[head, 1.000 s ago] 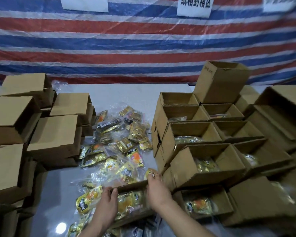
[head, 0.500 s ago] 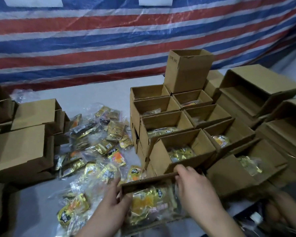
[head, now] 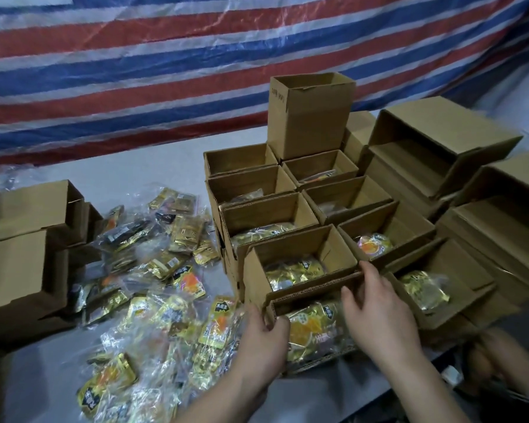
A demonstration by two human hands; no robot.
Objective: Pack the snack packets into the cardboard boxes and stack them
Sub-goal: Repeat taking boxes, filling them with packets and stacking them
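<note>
An open cardboard box [head: 300,297] holding gold snack packets [head: 310,326] sits at the near end of a row of open boxes. My left hand [head: 263,340] grips its left wall, thumb over the rim. My right hand [head: 376,309] holds its far right corner, fingers curled over the edge. Behind it stand several open boxes [head: 297,254] with packets inside. A loose heap of snack packets [head: 153,270] in gold and clear wrap lies on the grey table [head: 141,166] to the left.
Closed cardboard boxes [head: 25,264] are stacked at the left edge. An upright empty box [head: 309,114] stands behind the rows. Larger boxes lying on their sides [head: 440,148] fill the right. A striped tarp hangs behind. Another person's hand [head: 495,361] shows at the lower right.
The view has swung to the right. Both hands have carried the filled box right and forward, up against the nearest open box in the row.
</note>
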